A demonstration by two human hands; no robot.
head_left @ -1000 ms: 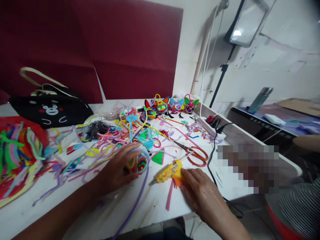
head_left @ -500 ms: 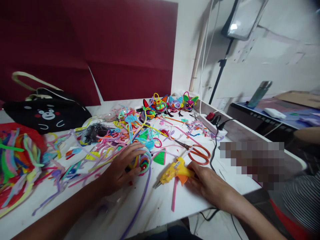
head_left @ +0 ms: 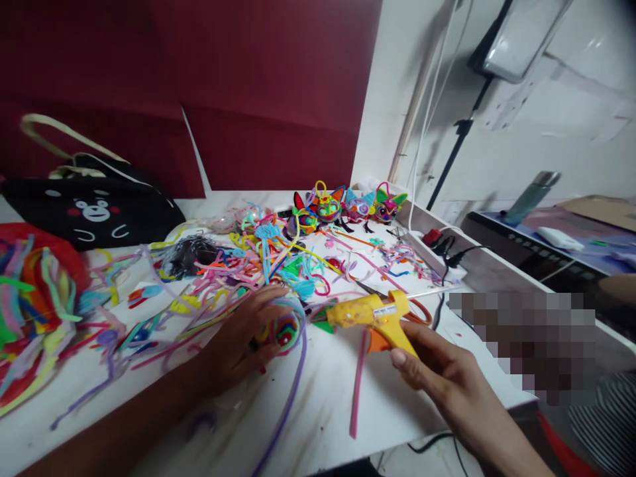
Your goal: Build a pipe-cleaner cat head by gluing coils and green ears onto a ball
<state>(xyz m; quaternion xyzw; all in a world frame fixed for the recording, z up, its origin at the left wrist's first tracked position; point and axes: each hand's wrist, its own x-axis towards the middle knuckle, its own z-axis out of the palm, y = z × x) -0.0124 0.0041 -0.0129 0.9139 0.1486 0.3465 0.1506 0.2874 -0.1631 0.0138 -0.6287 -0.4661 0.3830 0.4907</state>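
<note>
LEFT: my left hand (head_left: 248,328) curls, fingers clamped on the multicolored ball (head_left: 288,330), located on the white table (head_left: 318,404) | RIGHT: my right hand (head_left: 444,364) grips the yellow glue gun (head_left: 368,310) by its handle, nozzle pointing at the ball; trigger pressure: cannot tell | ADJACENT: pink strip (head_left: 357,397) below the gun; scissors (head_left: 421,311) partly hidden behind it.

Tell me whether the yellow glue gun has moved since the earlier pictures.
Yes: judged against the orange-handled scissors, the yellow glue gun has moved up in the picture and now hides part of them.
</note>
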